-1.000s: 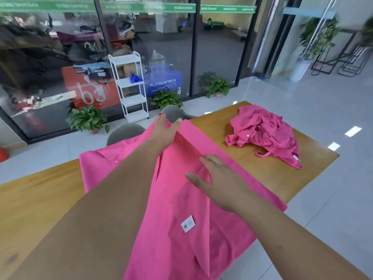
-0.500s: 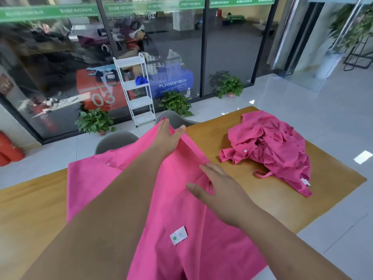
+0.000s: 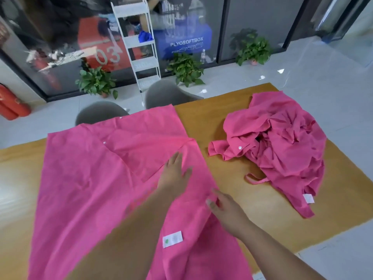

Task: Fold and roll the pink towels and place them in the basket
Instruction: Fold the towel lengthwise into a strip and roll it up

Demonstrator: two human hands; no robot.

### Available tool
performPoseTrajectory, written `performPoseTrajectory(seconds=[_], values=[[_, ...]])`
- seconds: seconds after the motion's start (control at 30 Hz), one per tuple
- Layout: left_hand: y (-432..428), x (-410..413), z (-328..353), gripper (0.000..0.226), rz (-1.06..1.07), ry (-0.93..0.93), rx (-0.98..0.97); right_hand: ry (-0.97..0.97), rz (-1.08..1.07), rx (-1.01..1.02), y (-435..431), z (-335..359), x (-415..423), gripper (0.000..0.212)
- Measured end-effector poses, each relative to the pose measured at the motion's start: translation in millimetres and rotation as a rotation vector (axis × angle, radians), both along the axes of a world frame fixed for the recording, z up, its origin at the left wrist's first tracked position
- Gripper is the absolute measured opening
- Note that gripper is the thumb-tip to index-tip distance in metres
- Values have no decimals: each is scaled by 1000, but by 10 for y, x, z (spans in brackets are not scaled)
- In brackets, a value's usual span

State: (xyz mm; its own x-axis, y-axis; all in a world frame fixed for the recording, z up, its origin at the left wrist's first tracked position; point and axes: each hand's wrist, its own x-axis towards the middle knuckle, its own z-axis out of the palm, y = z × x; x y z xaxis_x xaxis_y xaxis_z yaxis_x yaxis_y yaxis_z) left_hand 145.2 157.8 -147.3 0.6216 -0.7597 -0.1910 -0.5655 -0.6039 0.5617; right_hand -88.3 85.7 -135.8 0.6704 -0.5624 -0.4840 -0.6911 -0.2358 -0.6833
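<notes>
A large pink towel (image 3: 84, 178) lies spread over the wooden table (image 3: 252, 203), with a white label (image 3: 172, 239) near its lower part and a folded flap toward its right side. My left hand (image 3: 174, 174) rests flat on that flap, fingers straight. My right hand (image 3: 224, 209) presses the towel's right edge with straight fingers. A second pink towel (image 3: 282, 144) lies crumpled in a heap on the table's right side. No basket is in view.
Two grey chairs (image 3: 163, 93) stand behind the table's far edge. A white shelf rack (image 3: 139, 47) and potted plants (image 3: 96, 81) line the glass wall. A red extinguisher (image 3: 10, 106) stands at left. The table's right corner ends near the floor.
My left hand let go of the towel's far corner and drew back to lie flat on the flap. The towel now lies flatter. My view tilted downward.
</notes>
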Motion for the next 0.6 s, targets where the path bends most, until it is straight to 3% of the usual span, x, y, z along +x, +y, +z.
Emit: performPoseTrajectory(seconds=[0.2,0.47,0.6], values=[[1189,-730,-385,51,-42,-209,-11,-57,-32,-81,90,-261,-139,59],[1841,-1087,-388,59,-26,-156,171,13,-51,-251,562,-237,-176,66],[1814,-1042,-342,66,-75,-107,124,55,-43,-290,938,-194,-300,67]])
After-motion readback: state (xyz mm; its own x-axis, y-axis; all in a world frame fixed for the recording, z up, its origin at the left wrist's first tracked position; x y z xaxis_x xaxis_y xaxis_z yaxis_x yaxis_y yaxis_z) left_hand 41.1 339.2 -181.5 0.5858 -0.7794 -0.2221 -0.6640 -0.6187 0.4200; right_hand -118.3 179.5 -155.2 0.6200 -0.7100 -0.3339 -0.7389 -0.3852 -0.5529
